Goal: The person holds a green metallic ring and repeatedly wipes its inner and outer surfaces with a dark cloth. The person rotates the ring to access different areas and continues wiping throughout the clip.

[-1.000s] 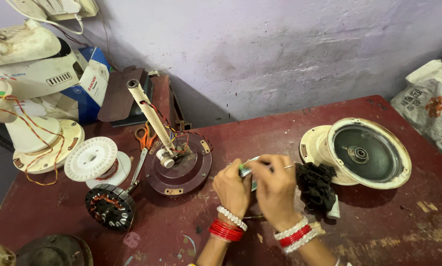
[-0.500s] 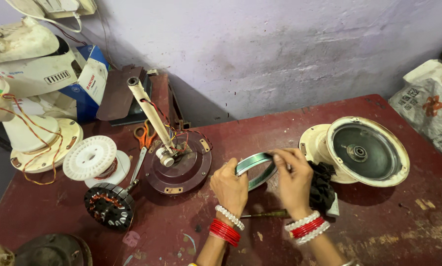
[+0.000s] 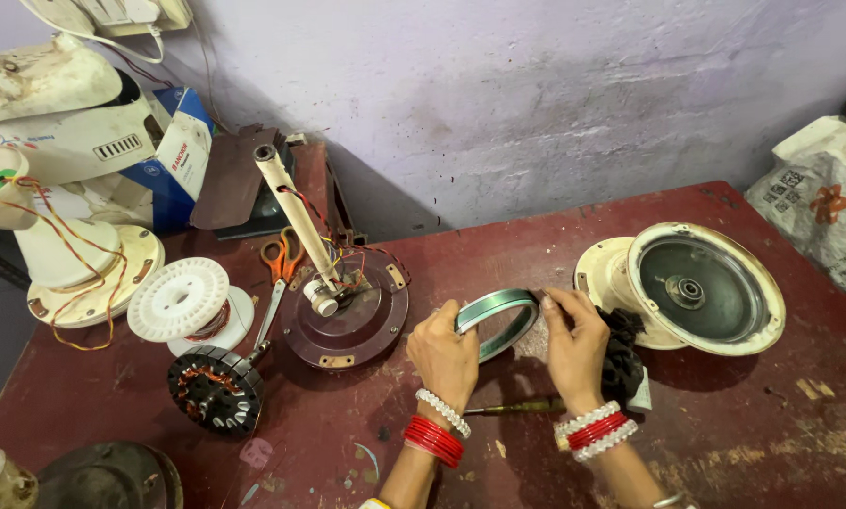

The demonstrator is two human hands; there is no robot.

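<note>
My left hand [image 3: 445, 354] and my right hand [image 3: 575, 341] hold a thin greenish metal ring [image 3: 497, 318] between them, tilted on edge just above the red table [image 3: 498, 250]. The left hand grips the ring's near left side, the right hand pinches its right end. A screwdriver [image 3: 517, 407] lies on the table between my wrists. A black cloth [image 3: 623, 351] sits under the right hand.
A cream fan motor cover [image 3: 698, 287] lies to the right. A brown fan base with an upright tube [image 3: 344, 306] stands left of the hands, with orange scissors [image 3: 281, 256], a white wire spool [image 3: 180, 300] and a copper-wound stator [image 3: 217, 387]. Fan parts crowd the far left.
The hands have lifted the ring from a bunched grip and spread apart, so the ring now shows fully between them.
</note>
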